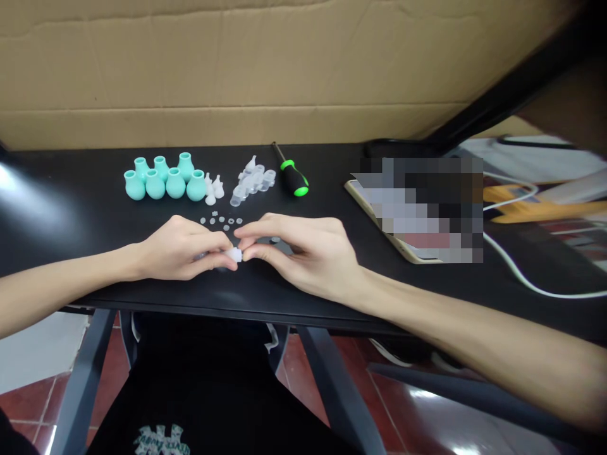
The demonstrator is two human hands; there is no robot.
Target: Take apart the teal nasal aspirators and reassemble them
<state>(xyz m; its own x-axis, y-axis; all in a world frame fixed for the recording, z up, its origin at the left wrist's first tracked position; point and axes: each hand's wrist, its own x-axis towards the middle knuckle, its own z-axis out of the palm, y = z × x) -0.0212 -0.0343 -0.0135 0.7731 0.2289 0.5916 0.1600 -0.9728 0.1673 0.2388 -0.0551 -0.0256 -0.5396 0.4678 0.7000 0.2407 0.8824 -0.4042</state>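
My left hand pinches a small translucent white plastic piece between thumb and fingers, low over the black table. Thumb and fingers of my right hand close on the right end of the same piece; whether a smaller part is between those fingertips is hidden. Just beyond the hands lie several small clear discs. Behind them stand small white nozzle-shaped pieces and a cluster of clear plastic cups. Several turquoise rubber bulbs stand in two rows at the back left, openings up.
A screwdriver with a black and green handle lies behind my right hand. To the right, a phone with a blurred-out screen lies near a white cable. Cardboard walls off the back of the black table.
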